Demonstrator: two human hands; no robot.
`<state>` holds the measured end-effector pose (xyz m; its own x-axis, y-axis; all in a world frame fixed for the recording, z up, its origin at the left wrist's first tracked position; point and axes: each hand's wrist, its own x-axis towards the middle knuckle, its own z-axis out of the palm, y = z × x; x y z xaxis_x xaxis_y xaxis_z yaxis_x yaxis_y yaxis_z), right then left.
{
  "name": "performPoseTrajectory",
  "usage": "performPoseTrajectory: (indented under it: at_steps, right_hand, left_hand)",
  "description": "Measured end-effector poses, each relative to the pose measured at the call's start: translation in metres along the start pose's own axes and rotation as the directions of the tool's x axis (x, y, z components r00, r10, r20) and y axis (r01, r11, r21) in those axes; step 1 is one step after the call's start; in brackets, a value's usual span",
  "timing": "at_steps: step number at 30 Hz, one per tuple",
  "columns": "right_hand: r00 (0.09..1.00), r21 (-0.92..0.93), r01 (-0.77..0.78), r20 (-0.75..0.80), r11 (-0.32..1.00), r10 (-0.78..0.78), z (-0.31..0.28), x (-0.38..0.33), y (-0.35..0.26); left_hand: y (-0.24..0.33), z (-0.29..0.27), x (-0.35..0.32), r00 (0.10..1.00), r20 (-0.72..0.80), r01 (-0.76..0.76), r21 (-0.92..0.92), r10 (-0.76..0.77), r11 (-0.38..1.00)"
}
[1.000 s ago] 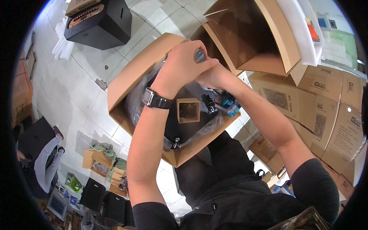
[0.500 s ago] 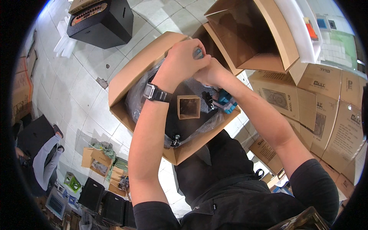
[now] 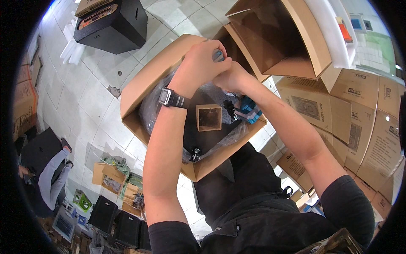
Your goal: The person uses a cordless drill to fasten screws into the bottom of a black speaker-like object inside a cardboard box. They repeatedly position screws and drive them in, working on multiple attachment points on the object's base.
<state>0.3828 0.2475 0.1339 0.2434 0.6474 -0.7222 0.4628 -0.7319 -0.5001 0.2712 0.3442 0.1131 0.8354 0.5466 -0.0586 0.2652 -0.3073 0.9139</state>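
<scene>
Object, small and blue, lies between the curled fingers of the left hand, the nearer one; its long axis cannot be determined. Right hand adjoins the left; its fingertips are hidden, grip undetermined. Below the fingers, an open carton contains a dark, plastic-wrapped unit. Bodyward of the fingers: cardboard insert; teal bundle, rightward. Tiled floor extends leftward; second open carton, right and beyond.
</scene>
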Motion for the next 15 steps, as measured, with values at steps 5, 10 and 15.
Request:
performPoseTrajectory:
  at_steps: [5, 10, 15]
  right_hand:
    - [1.0, 0.005, -0.006, -0.013, 1.0, 0.006, 0.001, 0.001, 0.0016]
    - [0.999, -0.003, -0.031, -0.019, 1.0, 0.031, -0.001, -0.0009, -0.0014]
    - [0.997, 0.082, -0.037, -0.062, 0.996, 0.042, 0.0048, 0.0065, 0.0032]
  left_hand:
    - [-0.0021, 0.0026, 0.0023, 1.0, 0.01, -0.001, -0.007, 0.001, 1.0]
    - [-0.0025, 0.0047, 0.0024, 1.0, 0.002, -0.004, 0.004, 0.004, 1.0]
    - [-0.0084, 0.0066, 0.0051, 1.0, 0.014, 0.015, 0.019, -0.015, 1.0]
